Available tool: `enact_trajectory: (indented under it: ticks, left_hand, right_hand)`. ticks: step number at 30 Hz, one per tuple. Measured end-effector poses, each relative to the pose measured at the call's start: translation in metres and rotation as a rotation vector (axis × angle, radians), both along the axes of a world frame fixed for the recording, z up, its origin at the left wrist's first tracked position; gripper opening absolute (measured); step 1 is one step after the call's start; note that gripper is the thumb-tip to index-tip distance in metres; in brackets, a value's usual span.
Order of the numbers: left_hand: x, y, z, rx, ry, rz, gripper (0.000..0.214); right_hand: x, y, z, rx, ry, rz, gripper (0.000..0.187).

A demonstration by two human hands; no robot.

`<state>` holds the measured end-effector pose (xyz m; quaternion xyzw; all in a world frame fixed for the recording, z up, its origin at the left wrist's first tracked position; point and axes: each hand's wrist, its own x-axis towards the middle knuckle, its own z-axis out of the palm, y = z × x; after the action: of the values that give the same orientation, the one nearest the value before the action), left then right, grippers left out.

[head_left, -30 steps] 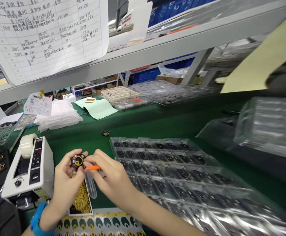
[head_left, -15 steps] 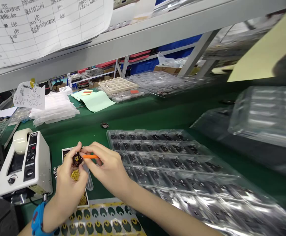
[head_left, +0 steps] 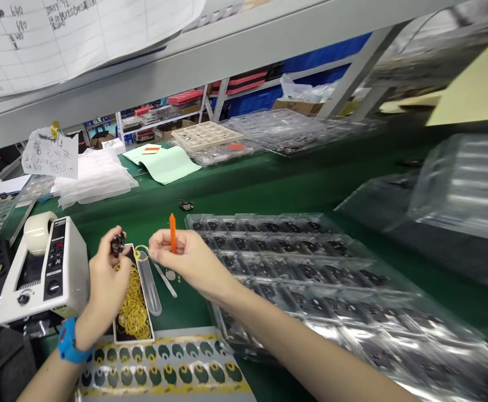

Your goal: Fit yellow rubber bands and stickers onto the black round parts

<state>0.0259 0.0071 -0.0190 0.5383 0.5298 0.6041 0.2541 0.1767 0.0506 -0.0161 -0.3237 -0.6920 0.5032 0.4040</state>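
Left hand (head_left: 108,273) pinched a small black part (head_left: 117,244), right hand (head_left: 187,258) clamped an upright orange stick (head_left: 172,232) plus a yellow ring (head_left: 141,253), hands apart above the ring box (head_left: 133,304) on the counter (head_left: 269,195).

small black part (head_left: 117,244): mostly covered by left hand (head_left: 106,276) fingers, details unreadable
orange tool (head_left: 172,233): lower end hidden in right hand (head_left: 184,259)
sticker sheet (head_left: 164,374): cut off at bottom edge
stacked clear trays (head_left: 462,184): motion-blurred, contents unclear
hanging sheet (head_left: 60,33): handwriting too small, top cropped
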Motion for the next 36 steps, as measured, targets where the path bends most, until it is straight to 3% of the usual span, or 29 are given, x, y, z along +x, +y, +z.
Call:
enact_trajectory:
  ticks: [5,8,11,14,18,21,25,28,31,36]
  left_hand:
    - [-0.010,-0.010,0.026,0.233,-0.183,0.023,0.030]
    - [-0.008,-0.024,0.040,0.268,-0.219,-0.025,0.029]
    - [-0.004,-0.033,0.046,0.219,-0.260,-0.070,0.022]
    - [-0.003,-0.034,0.048,0.182,-0.302,-0.096,0.016]
    - [-0.006,-0.031,0.049,0.194,-0.340,-0.056,0.015]
    - [-0.012,-0.029,0.047,0.188,-0.397,-0.006,0.015]
    - [-0.019,-0.022,0.040,0.177,-0.423,0.031,0.017]
    - [-0.022,-0.017,0.033,0.126,-0.416,0.007,0.020]
    - [-0.022,-0.014,0.030,0.070,-0.427,-0.019,0.021]
    - [-0.019,-0.014,0.032,0.076,-0.415,-0.045,0.018]
  right_hand:
    - [-0.015,0.014,-0.033,-0.021,-0.325,0.061,0.021]
    - [-0.026,0.015,-0.052,0.030,-0.464,0.045,0.025]
    - [-0.027,0.008,-0.048,0.097,-0.536,0.021,0.014]
    - [-0.018,0.001,-0.025,0.176,-0.573,-0.039,0.014]
    - [0.019,0.008,0.010,0.297,-0.657,-0.227,0.016]
    - [0.074,0.035,0.020,0.329,-0.819,-0.399,0.020]
    - [0.159,0.081,0.010,0.181,-1.135,-0.488,0.024]
    - [0.199,0.105,-0.009,0.039,-1.311,-0.468,0.029]
    - [0.209,0.119,-0.025,-0.053,-1.408,-0.446,0.032]
    - [0.191,0.140,-0.030,-0.160,-1.449,-0.464,0.035]
